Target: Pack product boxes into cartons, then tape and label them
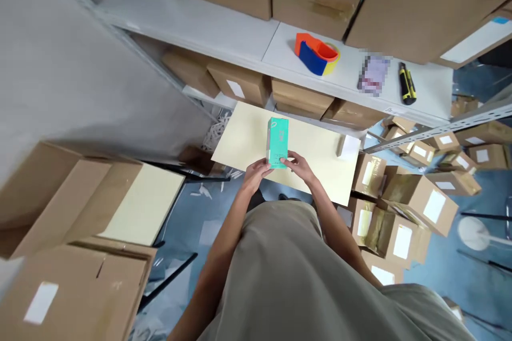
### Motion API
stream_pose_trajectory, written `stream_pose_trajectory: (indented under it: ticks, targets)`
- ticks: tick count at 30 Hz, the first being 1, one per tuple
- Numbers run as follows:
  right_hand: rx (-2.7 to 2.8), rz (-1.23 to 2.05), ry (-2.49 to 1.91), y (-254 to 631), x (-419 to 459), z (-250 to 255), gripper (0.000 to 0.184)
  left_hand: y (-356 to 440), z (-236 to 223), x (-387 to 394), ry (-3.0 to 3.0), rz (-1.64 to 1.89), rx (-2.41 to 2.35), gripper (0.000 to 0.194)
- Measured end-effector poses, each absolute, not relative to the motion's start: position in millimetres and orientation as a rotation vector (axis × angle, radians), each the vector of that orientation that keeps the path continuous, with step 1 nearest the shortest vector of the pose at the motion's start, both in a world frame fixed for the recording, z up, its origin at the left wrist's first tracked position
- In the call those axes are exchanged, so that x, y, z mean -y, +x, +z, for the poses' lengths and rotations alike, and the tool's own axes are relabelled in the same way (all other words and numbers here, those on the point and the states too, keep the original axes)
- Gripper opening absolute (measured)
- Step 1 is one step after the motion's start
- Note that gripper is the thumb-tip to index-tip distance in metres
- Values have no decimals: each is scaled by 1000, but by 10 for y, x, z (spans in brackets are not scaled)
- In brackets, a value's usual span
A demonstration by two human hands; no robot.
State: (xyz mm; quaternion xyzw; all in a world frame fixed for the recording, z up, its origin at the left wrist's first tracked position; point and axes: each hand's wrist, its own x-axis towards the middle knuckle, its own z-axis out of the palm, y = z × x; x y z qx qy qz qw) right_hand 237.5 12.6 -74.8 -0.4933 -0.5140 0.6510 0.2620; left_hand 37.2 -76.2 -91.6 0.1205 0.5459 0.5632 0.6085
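Observation:
A small teal carton (278, 141) with pale printing is held over the cream tabletop (320, 170), its lower end toward me. My left hand (258, 173) grips its lower left corner. On the other side, my right hand (299, 166) pinches the lower right edge, with a fingertip on the printed front. Whether the carton rests on the tabletop or is lifted off it, I cannot tell. Near the right end of the tabletop stands a small white box (349, 146).
Behind the tabletop, a grey shelf (232, 34) carries orange, blue and yellow bands (316, 56), a blurred-out phone-like object (374, 74) and a yellow-black box cutter (407, 84). Cardboard boxes (400, 242) crowd the floor at right. Large cartons (80, 287) stand at left.

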Motion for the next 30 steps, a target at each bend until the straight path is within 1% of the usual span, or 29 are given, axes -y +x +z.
stream_pose_trajectory:
  ticks: [3, 5, 8, 11, 14, 17, 19, 21, 24, 28, 30]
  targets:
    - [1359, 1484, -1459, 2134, -221, -734, 94, 273, -898, 548, 343, 1264, -1381, 61]
    - [1348, 1332, -1517, 1893, -242, -714, 99, 193, -854, 442, 445, 1233, -1459, 61]
    - [1343, 1155, -1566, 1551, -248, -696, 92, 11, -770, 358, 505, 1231, -1470, 64]
    - [1210, 1237, -1487, 1301, -248, -727, 85, -269, -717, 325, 325, 1183, -1281, 64]
    - [1046, 1367, -1388, 1104, -234, -800, 86, -569, -724, 288, 195, 1115, -1151, 63]
    - [992, 1412, -1359, 934, -189, -851, 87, -785, -768, 246, 179, 1115, -1144, 60]
    - [1032, 1363, -1398, 839, -134, -845, 88, -869, -806, 225, 174, 1114, -1168, 57]
    - [1107, 1239, -1488, 748, -62, -805, 87, -912, -845, 214, 175, 1119, -1215, 58]
    - [1203, 1036, -1619, 594, 37, -708, 81, -930, -895, 214, 243, 1141, -1309, 66]
    - [1255, 876, -1771, 402, 58, -608, 65, -951, -919, 236, 412, 1143, -1377, 84]
    - [1235, 830, -1819, 351, 29, -603, 59, -993, -918, 245, 413, 1123, -1349, 86]
